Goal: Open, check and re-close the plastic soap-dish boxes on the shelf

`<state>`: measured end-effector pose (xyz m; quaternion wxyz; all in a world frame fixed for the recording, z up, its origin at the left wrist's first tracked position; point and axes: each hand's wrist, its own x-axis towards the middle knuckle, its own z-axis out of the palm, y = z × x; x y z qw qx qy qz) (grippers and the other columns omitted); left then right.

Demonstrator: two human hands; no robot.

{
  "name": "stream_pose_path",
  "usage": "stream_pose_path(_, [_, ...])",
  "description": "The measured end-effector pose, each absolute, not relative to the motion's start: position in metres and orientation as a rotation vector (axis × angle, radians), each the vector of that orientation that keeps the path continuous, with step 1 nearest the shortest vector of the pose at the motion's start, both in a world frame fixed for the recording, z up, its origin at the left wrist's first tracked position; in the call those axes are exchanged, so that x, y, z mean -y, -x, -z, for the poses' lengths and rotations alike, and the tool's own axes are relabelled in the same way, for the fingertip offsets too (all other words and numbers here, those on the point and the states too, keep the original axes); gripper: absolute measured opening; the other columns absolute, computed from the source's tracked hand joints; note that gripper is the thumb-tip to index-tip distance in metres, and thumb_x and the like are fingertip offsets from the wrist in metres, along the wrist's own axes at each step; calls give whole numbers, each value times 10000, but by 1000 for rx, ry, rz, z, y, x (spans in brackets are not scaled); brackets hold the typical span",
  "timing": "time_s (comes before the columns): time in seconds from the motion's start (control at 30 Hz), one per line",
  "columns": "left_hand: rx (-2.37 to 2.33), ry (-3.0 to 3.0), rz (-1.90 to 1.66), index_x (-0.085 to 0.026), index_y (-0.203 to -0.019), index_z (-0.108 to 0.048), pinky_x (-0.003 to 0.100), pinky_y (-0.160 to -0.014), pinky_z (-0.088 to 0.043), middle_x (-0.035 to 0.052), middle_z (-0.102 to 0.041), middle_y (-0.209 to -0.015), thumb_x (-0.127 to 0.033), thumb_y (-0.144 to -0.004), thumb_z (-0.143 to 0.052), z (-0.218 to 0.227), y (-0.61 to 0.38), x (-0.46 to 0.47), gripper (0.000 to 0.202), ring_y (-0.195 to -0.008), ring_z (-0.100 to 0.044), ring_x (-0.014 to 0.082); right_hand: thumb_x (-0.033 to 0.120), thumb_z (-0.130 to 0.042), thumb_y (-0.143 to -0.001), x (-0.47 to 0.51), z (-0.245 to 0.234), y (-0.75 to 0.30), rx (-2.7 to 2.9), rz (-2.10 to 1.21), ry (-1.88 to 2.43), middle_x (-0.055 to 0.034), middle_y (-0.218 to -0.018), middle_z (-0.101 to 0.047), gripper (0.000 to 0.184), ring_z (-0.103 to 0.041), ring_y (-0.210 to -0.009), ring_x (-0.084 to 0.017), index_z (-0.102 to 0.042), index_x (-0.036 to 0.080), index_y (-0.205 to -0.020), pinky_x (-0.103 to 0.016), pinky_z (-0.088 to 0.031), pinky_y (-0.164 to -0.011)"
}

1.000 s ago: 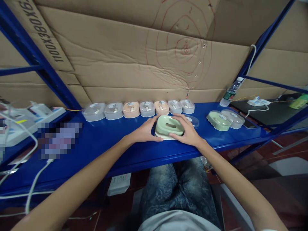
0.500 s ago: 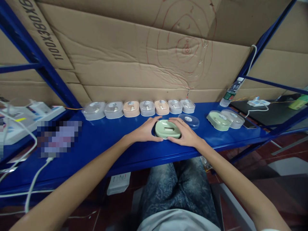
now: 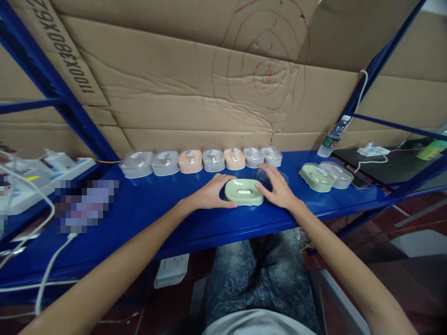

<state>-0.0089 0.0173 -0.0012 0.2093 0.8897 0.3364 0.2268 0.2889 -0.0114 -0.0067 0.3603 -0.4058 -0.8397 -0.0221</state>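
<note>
A light green, oval, dish-like box (image 3: 243, 197) lies on the blue tabletop in front of me, a pale oval piece showing in its middle. My left hand (image 3: 213, 191) is curved round the box's left end, fingers behind and thumb along the front. At the other end, my right hand (image 3: 279, 188) is spread, its thumb close to the box's right rim; I cannot tell whether it touches. The fingers of that hand reach over a clear plastic lid (image 3: 283, 177), partly hidden beneath them.
Along the cardboard wall stands a row of lidded boxes, grey ones (image 3: 214, 161) and peach ones (image 3: 190, 162). To the right are another green box (image 3: 317, 177), a clear-topped one (image 3: 337, 175) and a water bottle (image 3: 330, 142). A power strip (image 3: 52, 179) and cables lie left.
My right hand has come off the green box's right end and moved over the clear lid. The box's middle slot, dark before, now shows pale. My left hand stays at the left end.
</note>
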Motion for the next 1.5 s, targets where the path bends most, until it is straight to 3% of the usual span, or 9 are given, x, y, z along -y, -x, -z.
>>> stream_pose_path(0.17, [-936,-2460,-627,-282,-1462,-564,555,-1174,-415,100,-606,-1424,-601,-734,-870,-1,9,-15,852,-1354,-527,388,566,-505,-1044,-8,19,-336,2163,287,1368,-196,-1592,-491,596,-459,-1475,-395,-547,194,-1507,-605,-413,-1188])
stream_pose_path(0.3, [-956,-2457,-629,-287,-1467,-560,549,-1190,-407,97,-595,-1440,-607,-731,-873,0,9,-16,861,-1375,-518,386,591,-527,-1033,-17,32,-350,2259,208,1442,-204,-1520,-561,628,-535,-1404,-401,-539,215,-1535,-601,-468,-1130])
stream_pose_path(0.47, [-996,-2421,-601,-257,-1557,-469,571,-1217,-378,144,-532,-1517,-611,-720,-880,0,8,-14,998,-1427,-492,403,582,-545,-1034,-12,27,-344,2149,165,1368,-176,-1407,-621,604,-578,-1323,-364,-570,203,-1504,-579,-448,-1163])
stream_pose_path(0.73, [-992,-2303,-643,-238,-1674,-257,561,-1243,-348,186,-501,-1592,-587,-699,-913,3,-1,-11,1226,-1487,-474,391,550,-552,-1048,19,4,-298,2141,-37,998,-114,-1530,-537,541,-510,-1447,-336,-543,318,-1536,-576,-454,-1199])
stream_pose_path(0.87, [-904,-2278,-702,-238,-1653,-304,539,-1237,-361,182,-499,-1615,-564,-705,-923,8,-2,-14,1179,-1493,-484,379,542,-599,-1041,27,4,-278,2281,-79,896,-122,-1567,-485,574,-467,-1481,-330,-523,327,-1567,-573,-447,-1216])
stream_pose_path(1.13, [-979,-2300,-675,-236,-1659,-327,586,-1216,-371,199,-494,-1622,-582,-696,-923,10,-2,-16,1184,-1469,-502,428,553,-623,-1031,25,10,-277,2384,-33,867,-134,-1582,-463,589,-462,-1457,-349,-536,329,-1568,-615,-466,-1185])
stream_pose_path(1.33, [-999,-2326,-666,-210,-1646,-360,539,-1224,-381,192,-492,-1617,-585,-696,-920,11,-2,-16,1165,-1475,-494,406,540,-625,-1031,26,10,-276,2405,-24,862,-134,-1561,-481,578,-480,-1423,-349,-542,329,-1562,-614,-473,-1174])
stream_pose_path(1.5, [-936,-2394,-657,-254,-1639,-374,534,-1240,-359,153,-495,-1627,-587,-761,-881,10,-2,-16,1067,-1489,-478,386,548,-623,-1032,27,9,-277,2415,-39,870,-123,-1569,-467,585,-482,-1423,-335,-525,335,-1568,-602,-455,-1193])
